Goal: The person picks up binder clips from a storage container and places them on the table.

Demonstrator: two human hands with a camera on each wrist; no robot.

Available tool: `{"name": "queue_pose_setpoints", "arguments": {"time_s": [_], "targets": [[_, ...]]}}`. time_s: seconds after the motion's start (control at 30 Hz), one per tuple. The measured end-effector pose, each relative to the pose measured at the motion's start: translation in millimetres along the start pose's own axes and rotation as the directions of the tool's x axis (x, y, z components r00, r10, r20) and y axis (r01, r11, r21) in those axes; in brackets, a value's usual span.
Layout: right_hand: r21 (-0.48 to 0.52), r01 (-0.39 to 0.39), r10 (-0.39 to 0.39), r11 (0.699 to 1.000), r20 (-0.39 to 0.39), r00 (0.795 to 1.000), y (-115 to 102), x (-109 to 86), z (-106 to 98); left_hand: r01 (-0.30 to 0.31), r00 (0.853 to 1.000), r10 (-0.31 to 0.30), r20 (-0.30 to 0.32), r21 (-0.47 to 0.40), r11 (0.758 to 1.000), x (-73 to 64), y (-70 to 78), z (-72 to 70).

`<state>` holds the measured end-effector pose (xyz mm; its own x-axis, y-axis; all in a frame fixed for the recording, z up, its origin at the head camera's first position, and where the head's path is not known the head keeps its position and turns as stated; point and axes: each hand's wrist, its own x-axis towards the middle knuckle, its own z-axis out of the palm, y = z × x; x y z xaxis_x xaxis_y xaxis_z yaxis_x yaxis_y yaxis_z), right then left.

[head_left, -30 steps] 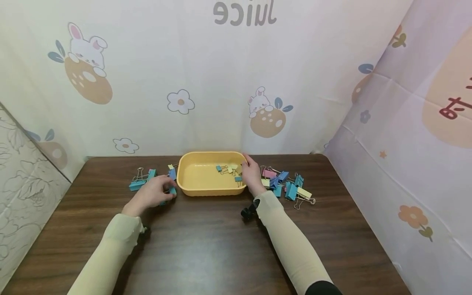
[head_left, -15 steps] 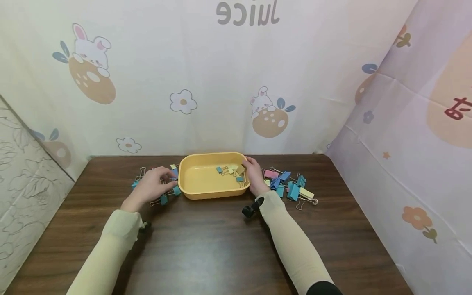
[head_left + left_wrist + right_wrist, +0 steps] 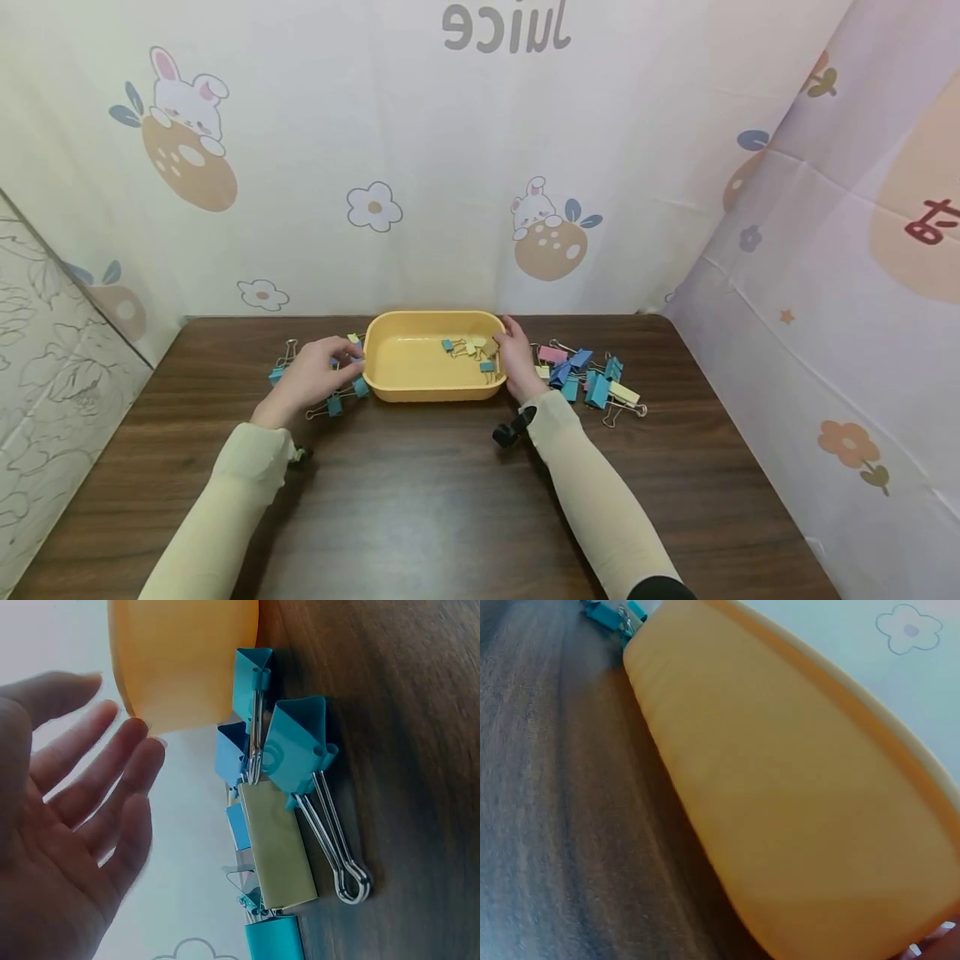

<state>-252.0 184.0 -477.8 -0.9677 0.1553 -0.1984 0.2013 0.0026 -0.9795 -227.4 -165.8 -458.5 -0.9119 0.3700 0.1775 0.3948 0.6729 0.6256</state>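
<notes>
A yellow plastic tray [image 3: 408,367] stands at the back middle of the table, with several small teal and yellow binder clips [image 3: 447,345] in its right half. My right hand [image 3: 517,358] grips the tray's right end. At the tray's left end, my left hand [image 3: 311,375] hovers with relaxed fingers. In the left wrist view, the palm shows nothing in it, and the fingertips are close to the tray's corner. Teal binder clips [image 3: 300,750] and a yellow binder clip [image 3: 277,847] lie beside that hand. The tray's outer wall [image 3: 780,765] fills most of the right wrist view.
Right of the tray lies a heap of larger blue, pink, teal and yellow binder clips [image 3: 573,367]. More clips [image 3: 334,406] are scattered to its left, partly hidden by my left hand. A patterned curtain [image 3: 450,250] hangs behind the dark wooden table [image 3: 420,500].
My left hand has drawn up off the left-hand clips, uncovering teal ones. The tray turned slightly in my right hand's grip, then came level again. The head view shifted a little.
</notes>
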Motion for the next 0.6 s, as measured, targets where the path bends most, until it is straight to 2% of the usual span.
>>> {"name": "queue_pose_setpoints", "arguments": {"time_s": [0.23,0.37,0.5,0.6], "targets": [[0.02,-0.063,0.062,0.998,0.043,0.997,-2.6,4.2,-2.2,-0.039,0.999,0.039,0.006,0.039,0.998,0.3,-0.1,-2.4],[-0.014,-0.047,0.048,0.999,0.041,0.998,-1.7,8.0,-1.8,-0.042,0.999,0.041,0.012,0.038,0.998,1.3,0.1,-3.0],[0.031,-0.026,0.024,0.999,0.051,0.998,1.1,15.1,-3.5,-0.045,0.999,0.044,0.025,0.044,0.998,3.6,2.6,-2.4],[0.033,-0.002,0.0,0.999,0.06,0.998,2.1,19.8,-3.8,-0.056,0.998,0.056,0.006,0.067,0.996,5.5,5.6,-2.6]]}}
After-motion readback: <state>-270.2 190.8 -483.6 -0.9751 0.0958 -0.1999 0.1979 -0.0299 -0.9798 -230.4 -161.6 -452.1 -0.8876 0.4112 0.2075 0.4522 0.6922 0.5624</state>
